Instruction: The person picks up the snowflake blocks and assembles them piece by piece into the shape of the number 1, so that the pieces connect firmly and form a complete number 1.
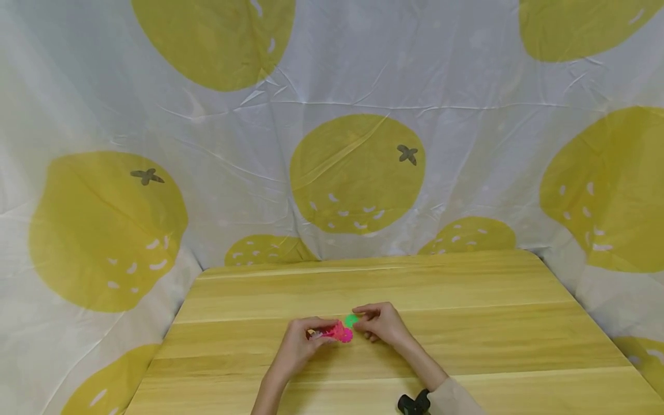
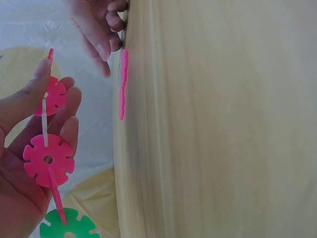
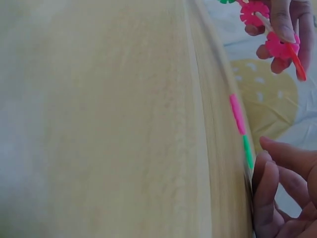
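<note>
My left hand (image 1: pixel 303 340) pinches a chain of slotted plastic snowflake discs between thumb and fingers. In the left wrist view the chain shows a pink disc (image 2: pixel 48 160), a smaller-looking pink disc (image 2: pixel 55 95) under the thumb and a green disc (image 2: pixel 69 227). A white disc (image 2: pixel 44 124) and a red one (image 2: pixel 57 198), both seen edge-on, join them. A loose pink disc (image 3: pixel 237 114) and a loose green disc (image 3: pixel 248 151) lie flat on the table beside each other. My right hand (image 1: pixel 386 325) is right by the green one, fingers bent loosely with nothing visible between them.
The discs lie on a wooden table (image 1: pixel 467 323) with rounded far corners. A white curtain (image 1: pixel 332 80) printed with yellow lemons hangs behind and around it. A black device (image 1: pixel 413 403) is near the right sleeve (image 1: pixel 456 397).
</note>
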`<state>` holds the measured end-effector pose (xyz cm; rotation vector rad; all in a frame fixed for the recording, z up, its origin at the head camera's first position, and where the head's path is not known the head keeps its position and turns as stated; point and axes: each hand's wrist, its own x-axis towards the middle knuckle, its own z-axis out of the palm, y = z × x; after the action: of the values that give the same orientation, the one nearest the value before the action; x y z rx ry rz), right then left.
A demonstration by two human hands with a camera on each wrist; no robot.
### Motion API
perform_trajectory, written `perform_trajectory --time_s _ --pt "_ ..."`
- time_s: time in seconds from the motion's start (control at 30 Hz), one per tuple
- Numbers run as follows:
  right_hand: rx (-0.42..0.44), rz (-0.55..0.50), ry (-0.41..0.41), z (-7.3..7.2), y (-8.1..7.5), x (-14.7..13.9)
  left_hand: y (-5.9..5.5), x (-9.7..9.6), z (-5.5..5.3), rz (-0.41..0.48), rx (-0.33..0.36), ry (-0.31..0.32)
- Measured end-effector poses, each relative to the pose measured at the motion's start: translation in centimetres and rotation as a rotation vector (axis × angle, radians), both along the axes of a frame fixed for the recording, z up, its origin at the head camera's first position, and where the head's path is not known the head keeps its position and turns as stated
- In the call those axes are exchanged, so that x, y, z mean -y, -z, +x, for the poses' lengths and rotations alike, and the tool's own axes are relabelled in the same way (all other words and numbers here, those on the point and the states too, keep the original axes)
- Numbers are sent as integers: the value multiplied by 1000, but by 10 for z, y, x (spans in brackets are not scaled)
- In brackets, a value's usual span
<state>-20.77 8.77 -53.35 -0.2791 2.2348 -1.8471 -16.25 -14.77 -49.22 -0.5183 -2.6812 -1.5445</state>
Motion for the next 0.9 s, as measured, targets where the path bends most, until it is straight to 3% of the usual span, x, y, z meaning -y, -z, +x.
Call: perform_trajectory --time_s 0.37,0.67,0.77,0.9 --pt "-108 171 -5 -5 -6 7 -2 0 -1 -21 10 11" --pt "-180 331 -36 9 -14 6 0 -2 0 -5 -27 38" --pt "-170 286 -93 16 -16 1 0 -3 2 3 -32 65" --pt "-84 124 -179 27 -15 -10 0 -5 5 11 -13 76"
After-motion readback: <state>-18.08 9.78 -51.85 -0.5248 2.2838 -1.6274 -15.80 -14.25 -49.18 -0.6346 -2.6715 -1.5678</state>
